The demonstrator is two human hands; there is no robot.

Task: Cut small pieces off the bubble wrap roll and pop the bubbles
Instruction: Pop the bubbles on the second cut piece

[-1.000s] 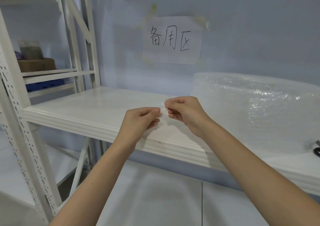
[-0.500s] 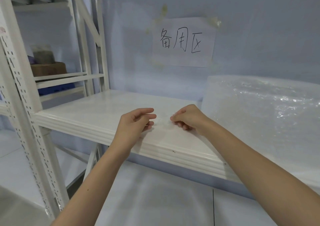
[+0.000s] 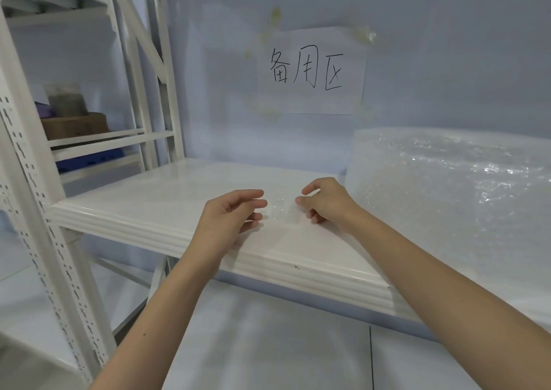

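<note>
Now a small bubble wrap piece [image 3: 278, 210] lies flat on the white shelf [image 3: 155, 198], between the two hands. Both are loosely open — the left hand [image 3: 229, 219] with fingers spread just beside the piece, the right hand [image 3: 325, 203] curled, fingertips at its other edge. Neither grips anything. To the right the roll [image 3: 447, 192] rests on the shelf below a paper sign [image 3: 310, 70].
</note>
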